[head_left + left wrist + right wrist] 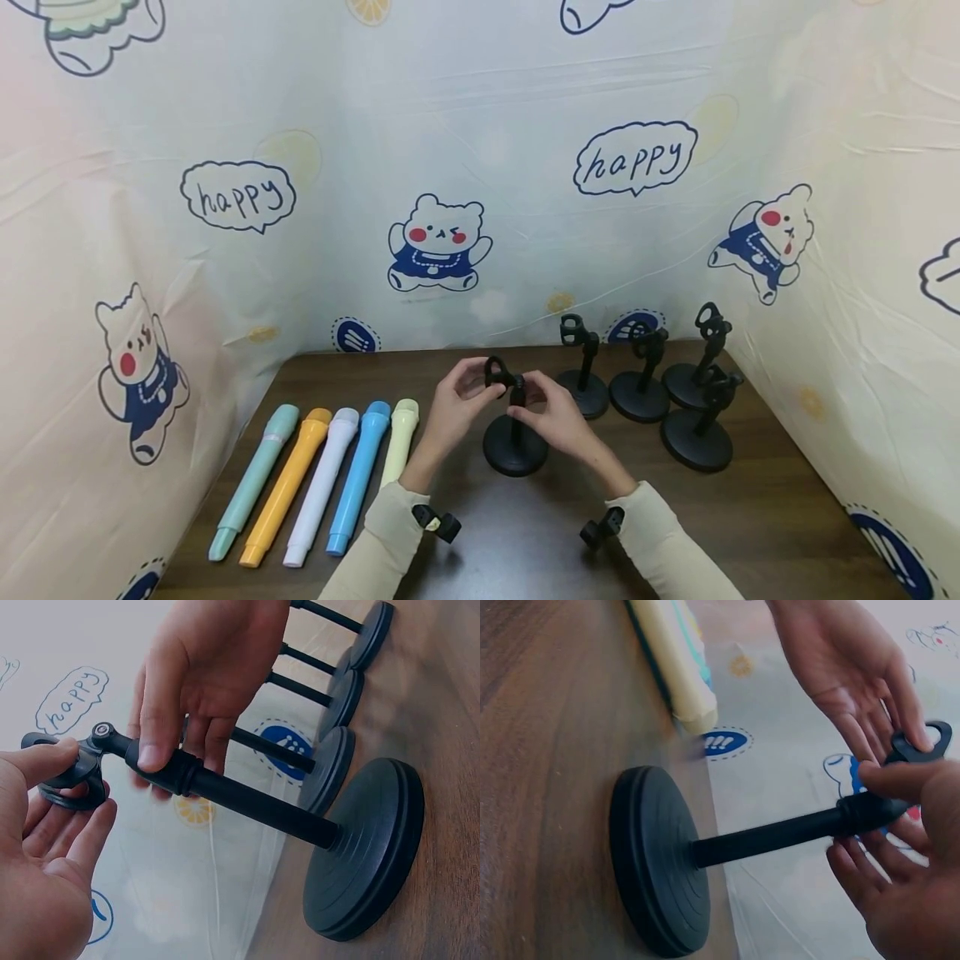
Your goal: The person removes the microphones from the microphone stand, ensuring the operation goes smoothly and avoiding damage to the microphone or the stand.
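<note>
A black tabletop microphone stand [516,450] with a round base stands upright on the table between the two hands. My left hand [459,407] pinches the clip [79,769] at its top, thumb on one side and fingers on the other. The right hand [557,414] grips the upper collar of the post [866,812], just below the clip's joint. The clip tilts off to the left of the post. In the left wrist view the base [367,855] shows whole, resting on the wood.
Several more black stands [697,439] are grouped at the back right, some bases close together. On the left lie several coloured tubes with thicker ends, among them a green one [255,479], an orange one [287,487] and a blue one [360,475]. A printed cloth [525,250] hangs behind the brown table [780,517].
</note>
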Available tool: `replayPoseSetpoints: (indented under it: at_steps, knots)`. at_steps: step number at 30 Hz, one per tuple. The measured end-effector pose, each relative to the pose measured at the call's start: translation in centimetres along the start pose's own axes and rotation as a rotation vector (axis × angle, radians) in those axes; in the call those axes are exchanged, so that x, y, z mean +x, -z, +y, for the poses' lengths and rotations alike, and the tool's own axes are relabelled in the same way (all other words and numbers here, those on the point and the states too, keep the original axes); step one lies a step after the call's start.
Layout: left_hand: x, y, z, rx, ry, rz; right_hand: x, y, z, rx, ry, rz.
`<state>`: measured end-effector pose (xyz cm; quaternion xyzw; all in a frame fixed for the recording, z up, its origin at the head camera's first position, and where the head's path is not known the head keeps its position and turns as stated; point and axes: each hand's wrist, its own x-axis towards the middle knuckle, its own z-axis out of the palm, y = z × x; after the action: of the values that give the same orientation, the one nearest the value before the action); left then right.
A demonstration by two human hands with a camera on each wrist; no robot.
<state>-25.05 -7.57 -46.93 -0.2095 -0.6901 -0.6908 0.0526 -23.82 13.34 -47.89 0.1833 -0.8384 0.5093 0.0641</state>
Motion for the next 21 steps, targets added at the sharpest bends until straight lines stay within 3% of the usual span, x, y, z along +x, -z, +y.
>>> replayPoseSetpoints:
  at_steps: [4,8,14,21]
  knots:
    - [0.0,0.0,0.0,-0.003,0.005,0.0,0.0,0.8,0.1,0.062,0.039,-0.112]
    - [0.0,0.0,0.0,-0.004,0.009,-0.003,0.0,1.2,0.1,0.087,0.038,-0.143]
    - [0.1,0.0,-0.1,-0.006,0.006,-0.007,0.1,1.4,0.0,0.058,0.035,-0.121]
    - [0.1,0.0,-0.1,0.002,0.005,-0.005,0.2,0.9,0.2,0.008,0.044,-0.037]
